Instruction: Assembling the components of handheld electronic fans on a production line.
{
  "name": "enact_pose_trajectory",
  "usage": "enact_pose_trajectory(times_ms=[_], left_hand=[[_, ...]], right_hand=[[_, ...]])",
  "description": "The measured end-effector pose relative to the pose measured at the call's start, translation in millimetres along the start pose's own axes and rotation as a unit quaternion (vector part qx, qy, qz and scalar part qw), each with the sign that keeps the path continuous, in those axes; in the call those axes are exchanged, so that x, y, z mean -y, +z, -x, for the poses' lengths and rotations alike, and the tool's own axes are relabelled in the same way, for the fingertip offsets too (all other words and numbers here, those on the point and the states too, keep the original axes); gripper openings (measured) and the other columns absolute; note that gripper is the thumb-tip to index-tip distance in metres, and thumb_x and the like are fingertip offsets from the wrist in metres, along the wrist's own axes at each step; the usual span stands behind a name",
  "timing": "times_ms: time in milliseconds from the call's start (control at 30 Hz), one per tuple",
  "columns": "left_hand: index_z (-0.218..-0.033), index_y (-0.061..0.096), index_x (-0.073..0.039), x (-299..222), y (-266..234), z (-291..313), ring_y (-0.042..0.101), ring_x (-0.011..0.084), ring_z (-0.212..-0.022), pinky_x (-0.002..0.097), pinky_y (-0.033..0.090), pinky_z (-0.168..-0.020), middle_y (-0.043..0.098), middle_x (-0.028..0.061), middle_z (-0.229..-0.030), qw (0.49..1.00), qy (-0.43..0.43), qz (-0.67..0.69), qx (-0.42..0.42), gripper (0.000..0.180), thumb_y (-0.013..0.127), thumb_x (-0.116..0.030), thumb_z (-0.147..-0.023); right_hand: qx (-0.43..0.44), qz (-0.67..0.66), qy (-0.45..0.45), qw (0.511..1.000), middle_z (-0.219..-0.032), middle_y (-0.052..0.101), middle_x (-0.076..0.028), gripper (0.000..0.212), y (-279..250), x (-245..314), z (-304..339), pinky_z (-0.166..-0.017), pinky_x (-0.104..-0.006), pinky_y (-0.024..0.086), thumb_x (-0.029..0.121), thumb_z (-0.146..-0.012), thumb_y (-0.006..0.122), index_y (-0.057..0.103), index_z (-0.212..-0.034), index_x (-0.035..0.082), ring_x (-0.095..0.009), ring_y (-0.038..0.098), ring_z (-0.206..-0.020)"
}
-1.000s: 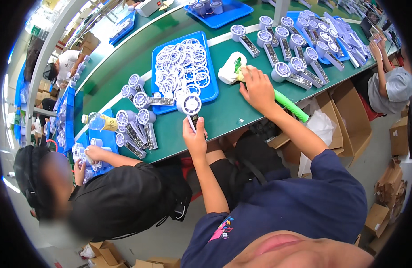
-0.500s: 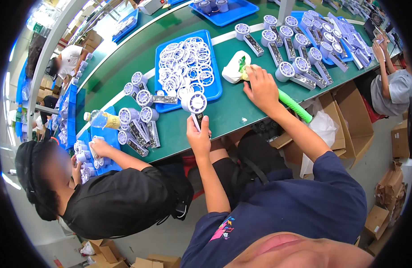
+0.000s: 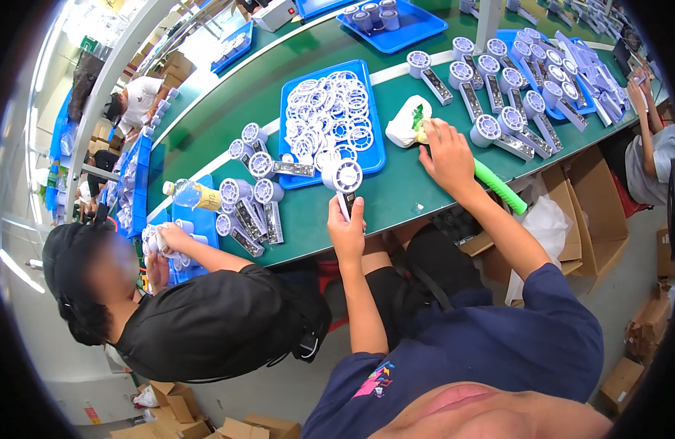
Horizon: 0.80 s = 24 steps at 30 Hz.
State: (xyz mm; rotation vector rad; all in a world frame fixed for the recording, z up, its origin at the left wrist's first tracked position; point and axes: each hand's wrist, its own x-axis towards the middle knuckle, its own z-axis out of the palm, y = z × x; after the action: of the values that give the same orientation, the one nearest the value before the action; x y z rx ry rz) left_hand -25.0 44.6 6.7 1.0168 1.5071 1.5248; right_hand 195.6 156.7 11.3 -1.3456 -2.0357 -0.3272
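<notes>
My left hand (image 3: 347,227) is closed around the handle of a lavender handheld fan body (image 3: 342,178). Its round, spoked head points up, just in front of the tray of rings. My right hand (image 3: 449,157) lies over the neck of a hammer-like tool with a green ribbed handle (image 3: 501,187) and a white-wrapped head (image 3: 408,121) showing some green. Its fingers curl over the tool, and the palm side is hidden. White spoked rings (image 3: 326,110) lie heaped in a blue tray (image 3: 376,150) between and beyond my hands.
Several fan bodies with exposed circuit boards (image 3: 246,216) stand at left, more (image 3: 509,117) at right. A bottle (image 3: 192,194) is near a co-worker in black (image 3: 228,314), who handles parts at my left. Open cardboard boxes (image 3: 597,219) and a white plastic bag (image 3: 546,227) are below the table's right edge.
The whole view has swung slightly, so the table appears further right. Both my hands keep their hold. The co-worker's hands at left have moved closer together.
</notes>
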Motion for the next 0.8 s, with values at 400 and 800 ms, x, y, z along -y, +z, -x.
enact_pose_trajectory(times_ms=[400, 800], left_hand=[[-0.107, 0.057, -0.001, -0.5, 0.0, 0.7, 0.047, 0.0039, -0.052, 0.0206, 0.037, -0.046, 0.054, -0.0021, -0.070, 1.000, 0.016, -0.010, 0.001, 0.026, 0.068, -0.021, -0.094], [-0.110, 0.057, 0.000, 1.4, -0.6, 0.7, 0.047, 0.0043, -0.052, 0.0209, 0.037, -0.046, 0.054, -0.0018, -0.070, 1.000, 0.012, -0.012, 0.007, 0.029, 0.068, -0.021, -0.093]], right_hand=[[-0.006, 0.002, -0.003, 1.000, -0.119, 0.055, -0.012, 0.052, -0.4, 0.0, -0.2, -0.081, -0.0374, 0.047, 0.020, -0.079, 0.070, 0.052, -0.125, 0.003, -0.027, 0.057, -0.103], [-0.011, -0.008, 0.006, 1.000, -0.118, 0.056, -0.012, 0.051, -0.1, 0.3, -0.2, -0.080, -0.0378, 0.048, 0.018, -0.078, 0.071, 0.053, -0.124, 0.003, -0.027, 0.058, -0.102]])
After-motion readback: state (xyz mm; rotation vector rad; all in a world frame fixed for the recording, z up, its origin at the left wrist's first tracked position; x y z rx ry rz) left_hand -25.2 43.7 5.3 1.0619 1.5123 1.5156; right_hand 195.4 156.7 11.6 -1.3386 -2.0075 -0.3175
